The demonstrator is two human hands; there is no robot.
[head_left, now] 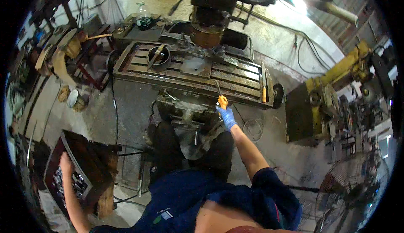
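My right hand (227, 118), in a blue glove, is closed round an orange air blow gun (222, 101). Its thin nozzle points up and away, over the front edge of the slotted machine table (176, 78). Off to the lower left, my bare left hand (65, 163) reaches into a dark metal box (75, 143). Many small metal parts (80, 181) lie in that box, below the hand. The fingers are too small and blurred to show whether they grip a part.
A dark bowl (165, 60) with a brush (156, 55) across it stands on the table's left half. A yellow-handled tool (264, 93) lies at its right end. The machine head (209, 20) hangs over the middle. A fan (336, 191) stands lower right; a hose (253, 130) coils on the floor.
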